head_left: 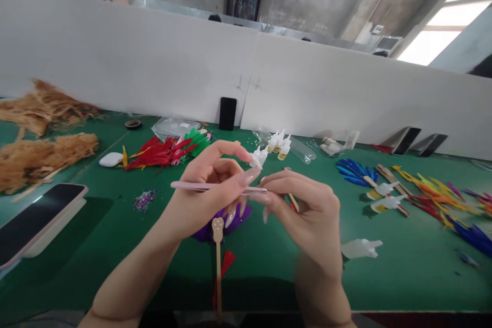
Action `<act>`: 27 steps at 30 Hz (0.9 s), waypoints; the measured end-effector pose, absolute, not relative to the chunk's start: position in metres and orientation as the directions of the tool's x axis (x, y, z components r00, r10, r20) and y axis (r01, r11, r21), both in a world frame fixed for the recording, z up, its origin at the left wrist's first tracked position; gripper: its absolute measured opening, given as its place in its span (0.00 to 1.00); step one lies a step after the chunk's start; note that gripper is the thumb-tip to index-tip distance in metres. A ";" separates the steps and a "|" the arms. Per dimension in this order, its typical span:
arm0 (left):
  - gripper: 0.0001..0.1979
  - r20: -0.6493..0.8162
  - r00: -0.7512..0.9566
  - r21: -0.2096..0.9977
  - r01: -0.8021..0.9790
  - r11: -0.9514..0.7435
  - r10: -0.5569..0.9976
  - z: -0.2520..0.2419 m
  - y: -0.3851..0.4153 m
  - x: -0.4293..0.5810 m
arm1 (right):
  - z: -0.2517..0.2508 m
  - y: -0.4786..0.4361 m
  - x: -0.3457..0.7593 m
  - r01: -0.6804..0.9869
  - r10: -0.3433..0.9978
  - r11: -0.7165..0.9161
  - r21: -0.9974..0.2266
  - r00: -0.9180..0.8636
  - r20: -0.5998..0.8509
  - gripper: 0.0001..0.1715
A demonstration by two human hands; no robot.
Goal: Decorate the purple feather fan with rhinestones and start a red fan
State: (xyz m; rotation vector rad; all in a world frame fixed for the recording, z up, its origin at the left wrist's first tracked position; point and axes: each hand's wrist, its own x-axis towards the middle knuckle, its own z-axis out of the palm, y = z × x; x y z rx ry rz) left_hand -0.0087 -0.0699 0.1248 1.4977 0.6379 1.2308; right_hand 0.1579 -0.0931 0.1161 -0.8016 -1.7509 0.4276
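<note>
My left hand is closed around slim pink tweezers, their metal tip pointing right. At that tip, the fingers of my right hand are pinched together, and whatever they hold is too small or hidden to name. A light wooden piece with some red shows behind the right fingers; I cannot tell whether it is held. Below my hands lies a purple feather fan, partly covered. Over it rests a wooden stick with small pale beads on its wide head. A red tassel lies beside the stick.
Loose sequins and a large phone are on the left. Red feathers and small glue bottles stand farther back. Another bottle lies right, near blue feathers. A white partition borders the green table.
</note>
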 end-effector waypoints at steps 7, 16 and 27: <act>0.03 0.435 0.223 0.890 -0.254 -0.379 0.872 0.123 -0.074 -0.001 | 0.111 -0.093 0.155 0.260 0.691 0.716 -0.648 -0.125 0.712 0.08; 0.11 0.396 0.004 0.854 -0.370 -0.367 0.918 0.117 -0.038 -0.014 | 0.116 -0.098 0.166 0.276 0.601 0.750 -0.602 0.097 0.793 0.10; 0.08 0.470 0.342 0.689 0.434 -0.581 0.813 0.058 0.004 0.014 | 0.121 -0.102 0.175 0.221 0.730 0.657 -0.721 0.052 0.681 0.10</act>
